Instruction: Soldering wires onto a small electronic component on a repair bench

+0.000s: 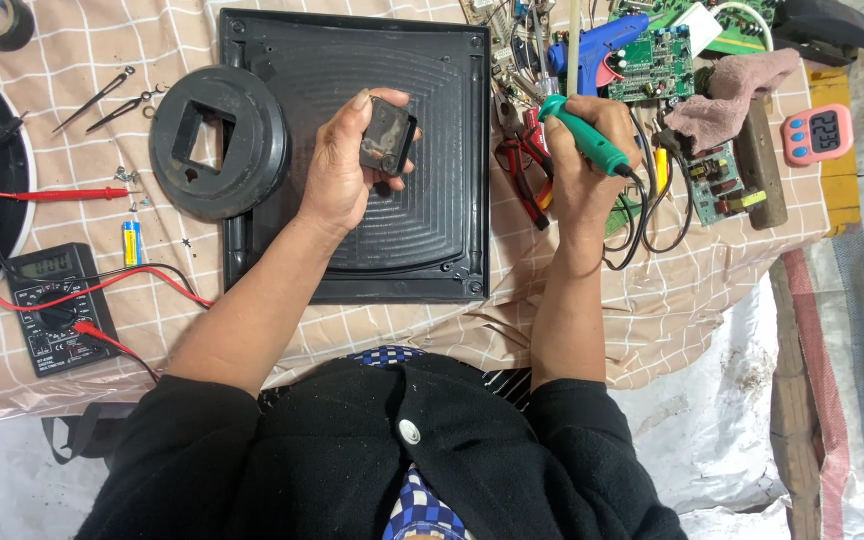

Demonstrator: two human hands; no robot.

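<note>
Head view looked straight down on a work table covered with a beige checked cloth (652, 300). The left hand (337, 170) was closed around a small black square box (388, 137), a clock-movement-like module, gripping it by its sides and holding it tilted just above a large black ribbed square panel (352, 70) that lay flat on the cloth. The right hand (582, 165) was clenched around the green handle of a soldering iron (584, 140), its black cord (642, 220) looping down past the wrist; the iron's tip could not be made out. Just left of the panel, partly overlapping its edge, lay a round black housing (217, 140) with a square opening. Farther left sat two black clock hands (107, 100), a small blue-and-yellow battery (131, 243) and a black multimeter (52, 305) with red leads (72, 195). Red-handled pliers (520, 165) lay between the panel and the right hand. Beyond that hand were a blue glue gun (597, 45), green circuit boards (652, 65), a pinkish rag (737, 90) and, near the table's right edge, a pink digital timer (817, 133).
</note>
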